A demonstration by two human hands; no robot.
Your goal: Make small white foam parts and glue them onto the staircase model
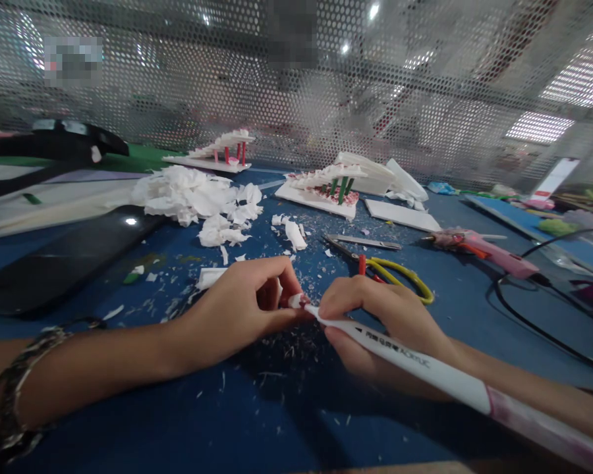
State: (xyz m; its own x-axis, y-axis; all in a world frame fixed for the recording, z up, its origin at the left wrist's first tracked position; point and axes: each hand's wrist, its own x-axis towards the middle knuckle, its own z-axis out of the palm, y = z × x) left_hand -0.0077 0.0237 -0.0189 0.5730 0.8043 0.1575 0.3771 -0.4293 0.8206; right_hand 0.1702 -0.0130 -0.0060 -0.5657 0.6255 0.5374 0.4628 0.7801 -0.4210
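In the head view, my left hand [250, 306] pinches a small white piece [297, 301] with dark red colour on it. Its exact kind is too small to tell, and the fingertips partly cover it. My right hand [380, 322] is closed around a white acrylic marker [405, 352], held like a pen and slanting down to the right. The marker's tip meets the small piece at my left fingertips. Just beyond my right hand lie yellow-handled scissors [410, 280] and a grey metal blade or tweezers [366, 241].
White foam scraps [188, 191] heap at the back left, beside a black phone-like slab [74, 257]. Two small foam models, one with red posts [227, 151] and one with green posts [343, 187], stand behind. A pink glue gun [499, 253] with a black cable lies right.
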